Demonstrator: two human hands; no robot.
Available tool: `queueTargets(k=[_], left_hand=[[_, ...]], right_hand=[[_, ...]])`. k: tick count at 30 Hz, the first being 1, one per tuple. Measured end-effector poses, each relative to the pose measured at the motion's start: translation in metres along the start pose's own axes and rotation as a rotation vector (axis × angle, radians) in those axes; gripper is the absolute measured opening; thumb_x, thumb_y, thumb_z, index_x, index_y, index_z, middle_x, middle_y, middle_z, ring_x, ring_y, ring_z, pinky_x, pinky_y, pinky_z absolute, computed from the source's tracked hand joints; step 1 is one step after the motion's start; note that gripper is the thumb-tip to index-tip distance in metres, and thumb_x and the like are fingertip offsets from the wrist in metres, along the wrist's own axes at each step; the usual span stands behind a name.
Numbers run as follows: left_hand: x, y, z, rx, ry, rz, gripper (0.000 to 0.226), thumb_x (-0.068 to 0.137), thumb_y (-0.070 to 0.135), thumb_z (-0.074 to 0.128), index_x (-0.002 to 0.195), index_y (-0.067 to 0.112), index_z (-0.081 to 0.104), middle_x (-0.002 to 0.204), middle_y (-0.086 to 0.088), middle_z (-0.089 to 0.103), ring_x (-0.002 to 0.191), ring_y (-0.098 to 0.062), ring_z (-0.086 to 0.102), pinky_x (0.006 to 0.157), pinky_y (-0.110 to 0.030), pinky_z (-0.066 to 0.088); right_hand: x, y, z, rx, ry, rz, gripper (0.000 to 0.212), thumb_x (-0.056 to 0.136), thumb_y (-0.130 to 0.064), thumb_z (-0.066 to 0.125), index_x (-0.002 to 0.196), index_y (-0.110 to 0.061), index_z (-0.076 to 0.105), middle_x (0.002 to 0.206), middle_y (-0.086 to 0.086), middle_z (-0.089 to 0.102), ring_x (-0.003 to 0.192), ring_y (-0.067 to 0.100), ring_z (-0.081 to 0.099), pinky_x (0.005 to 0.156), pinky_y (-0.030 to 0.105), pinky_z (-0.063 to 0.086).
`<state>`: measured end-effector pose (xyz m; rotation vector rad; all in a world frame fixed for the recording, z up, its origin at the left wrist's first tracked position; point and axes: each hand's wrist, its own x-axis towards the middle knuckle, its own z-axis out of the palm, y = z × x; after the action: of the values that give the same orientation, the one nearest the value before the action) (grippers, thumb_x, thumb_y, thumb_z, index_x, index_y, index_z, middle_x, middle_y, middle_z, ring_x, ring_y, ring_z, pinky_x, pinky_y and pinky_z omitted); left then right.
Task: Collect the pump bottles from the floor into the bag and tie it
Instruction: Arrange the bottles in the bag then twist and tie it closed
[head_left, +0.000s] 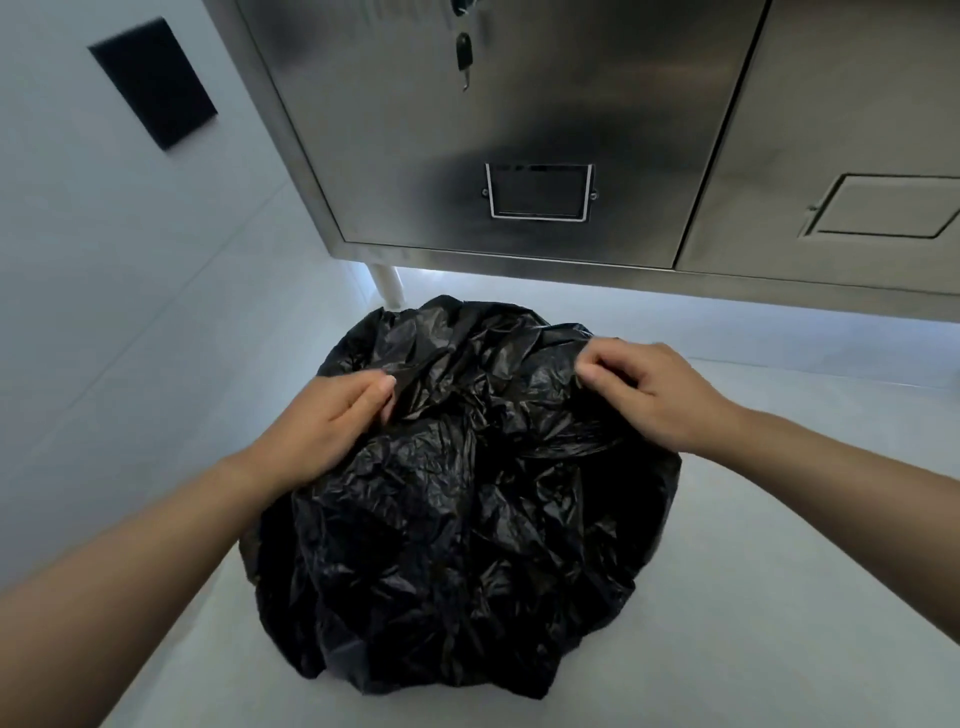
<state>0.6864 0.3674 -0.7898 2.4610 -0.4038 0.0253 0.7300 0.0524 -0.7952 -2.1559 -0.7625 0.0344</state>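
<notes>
Pale floor (779, 571), white wall (104, 270) on the left, stainless cabinet (519, 104) ahead with a key (464, 52) hanging from its lock. The black bag (457, 519) sits on the floor just in front of the cabinet, full and bulging. No pump bottles are visible outside it, so they're probably all inside, but I can't confirm that through the plastic.

Risks from here:
- The film is thin and crinkled. Pulling hard over a pump head could puncture or tear it.
- The two grabs are far apart with not much slack showing. Too little gathered means a short knot that slips.
- The bag is untied. Lifting it now by one fold could tip it and spill the contents.

Hands: left hand (322, 421) has thumb and fingers closed in a pinch on a fold at the top left of the bag. Right hand (660, 395) has fingers curled, gripping a fold at the top right. Both are grasping plastic and neither is relaxed. I read this as gathering the mouth, tie not yet started.
</notes>
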Motion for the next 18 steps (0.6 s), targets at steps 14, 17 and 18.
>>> queueTargets(k=[14, 17, 18], left_hand=[[0.033, 0.044, 0.013, -0.539, -0.04, -0.188, 0.013, 0.097, 0.01, 0.046, 0.094, 0.021, 0.051, 0.071, 0.011, 0.069, 0.067, -0.005, 0.059, 0.071, -0.021, 0.046], [0.026, 0.041, 0.016, -0.324, -0.155, -0.164, 0.015, 0.09, 0.016, 0.06, 0.085, 0.031, 0.062, 0.086, 0.013, 0.074, 0.085, 0.0, 0.065, 0.083, -0.02, 0.046], [0.025, 0.04, 0.016, -0.267, -0.145, -0.166, 0.018, 0.086, 0.019, 0.065, 0.082, 0.036, 0.065, 0.09, 0.014, 0.073, 0.089, 0.002, 0.064, 0.086, -0.021, 0.045]], right_hand=[[0.041, -0.047, 0.025, 0.527, -0.094, 0.306, 0.008, 0.091, -0.011, 0.055, 0.084, -0.013, 0.053, 0.072, 0.004, 0.056, 0.063, 0.014, 0.052, 0.066, 0.027, 0.044], [0.04, -0.037, 0.025, 0.358, -0.078, 0.31, 0.006, 0.082, -0.019, 0.069, 0.079, -0.018, 0.064, 0.074, 0.0, 0.063, 0.069, 0.012, 0.056, 0.07, 0.027, 0.045], [0.038, -0.034, 0.023, 0.33, -0.074, 0.32, 0.007, 0.08, -0.021, 0.072, 0.076, -0.022, 0.066, 0.072, -0.002, 0.064, 0.066, 0.01, 0.055, 0.067, 0.026, 0.044]])
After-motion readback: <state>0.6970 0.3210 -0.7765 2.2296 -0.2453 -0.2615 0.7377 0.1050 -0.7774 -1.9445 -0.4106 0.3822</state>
